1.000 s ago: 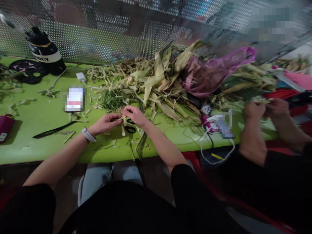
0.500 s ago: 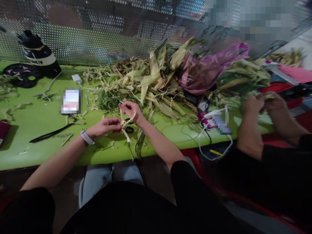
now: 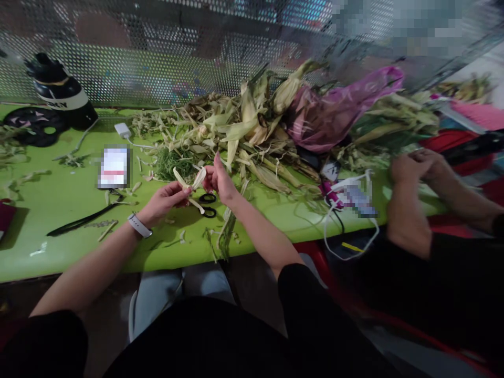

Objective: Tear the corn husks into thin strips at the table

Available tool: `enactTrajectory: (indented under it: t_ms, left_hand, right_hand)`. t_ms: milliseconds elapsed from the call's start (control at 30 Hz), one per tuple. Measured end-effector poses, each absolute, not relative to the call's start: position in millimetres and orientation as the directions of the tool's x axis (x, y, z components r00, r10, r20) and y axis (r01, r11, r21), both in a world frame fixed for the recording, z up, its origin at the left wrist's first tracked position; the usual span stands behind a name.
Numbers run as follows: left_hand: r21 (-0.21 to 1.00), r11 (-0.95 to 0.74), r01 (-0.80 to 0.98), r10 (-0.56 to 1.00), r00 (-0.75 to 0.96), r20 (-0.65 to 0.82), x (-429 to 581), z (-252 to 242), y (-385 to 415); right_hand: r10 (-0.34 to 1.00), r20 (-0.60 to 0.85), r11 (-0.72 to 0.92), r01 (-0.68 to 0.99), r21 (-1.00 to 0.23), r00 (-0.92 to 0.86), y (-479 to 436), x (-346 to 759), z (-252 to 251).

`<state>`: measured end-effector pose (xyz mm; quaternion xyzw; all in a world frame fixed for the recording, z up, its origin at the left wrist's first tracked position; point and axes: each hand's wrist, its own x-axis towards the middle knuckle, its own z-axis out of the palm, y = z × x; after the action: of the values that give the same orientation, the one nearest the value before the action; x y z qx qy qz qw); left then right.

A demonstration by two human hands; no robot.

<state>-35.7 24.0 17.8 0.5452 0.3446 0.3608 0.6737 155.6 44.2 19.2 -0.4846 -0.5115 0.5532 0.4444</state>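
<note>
My left hand (image 3: 171,197) pinches a knotted piece of pale corn husk (image 3: 185,182) between thumb and fingers, just above the table. Pale ends stick out of the piece, upward on the left and downward on the right. At its right side, my right hand (image 3: 220,181) has curled fingers against a folded husk end, with the thumb raised and apart. Black scissors (image 3: 208,198) lie below the hands, only their handle loops clearly showing. A clump of thin green strands (image 3: 171,164) lies just beyond.
A large heap of corn husks (image 3: 252,126) and a pink plastic bag (image 3: 321,118) cover the back. A phone (image 3: 114,167), a black strap (image 3: 84,218) and a black bottle (image 3: 63,94) are left. Another person's hands (image 3: 413,165) work at right, beyond a white cable (image 3: 334,257).
The husk piece has shifted left and up with my left hand. My right thumb has lifted off the husk and now points up. The scissor handles show more.
</note>
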Motion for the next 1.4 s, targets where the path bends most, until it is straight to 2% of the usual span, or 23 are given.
enactTrajectory:
  t_ms: [100, 200, 367, 467, 567, 633, 733, 800, 1000, 1233, 1400]
  left_hand:
    - [0.991, 0.091, -0.098, 0.886, 0.463, -0.036, -36, 18, 25]
    - [0.997, 0.063, -0.035, 0.857, 0.514, -0.036, -38, 20, 25]
    - [0.996, 0.076, 0.052, 0.82, 0.565, -0.092, -40, 21, 24]
    - [0.987, 0.154, -0.046, 0.864, 0.492, -0.112, -40, 18, 26]
    - [0.964, 0.203, -0.17, 0.895, 0.431, -0.112, -40, 13, 30]
    - [0.963, 0.17, -0.209, 0.916, 0.394, -0.076, -41, 10, 33]
    - [0.963, 0.114, -0.246, 0.937, 0.349, -0.022, -41, 9, 34]
    - [0.953, 0.12, -0.278, 0.94, 0.342, -0.018, -41, 10, 34]
    - [0.94, 0.127, -0.315, 0.933, 0.36, -0.006, -41, 12, 32]
    - [0.951, 0.075, -0.301, 0.966, 0.257, 0.005, -46, 24, 34]
    - [0.932, 0.058, -0.358, 0.981, 0.193, 0.013, -47, 28, 35]
  right_hand:
    - [0.983, 0.017, 0.025, 0.044, -0.999, -0.183, 38, 154, 21]
    - [0.983, 0.114, 0.124, 0.061, -0.99, -0.146, 33, 149, 22]
    - [0.983, 0.139, 0.149, 0.077, -0.986, -0.122, 37, 148, 19]
    - [0.977, 0.212, 0.208, 0.077, -0.975, 0.04, 38, 152, 21]
    - [0.903, 0.362, 0.325, 0.184, -0.928, 0.233, 32, 156, 27]
    - [0.899, 0.401, 0.347, 0.274, -0.897, 0.177, 25, 157, 30]
    - [0.938, 0.301, 0.346, 0.4, -0.849, -0.174, 16, 151, 26]
    - [0.919, 0.208, 0.345, 0.431, -0.834, -0.335, 14, 144, 20]
    - [0.912, 0.089, 0.192, 0.224, -0.955, -0.401, 21, 134, 8]
    - [0.874, 0.01, 0.114, 0.186, -0.976, -0.486, 24, 142, 13]
    - [0.842, -0.057, 0.052, 0.185, -0.981, -0.537, 22, 147, 23]
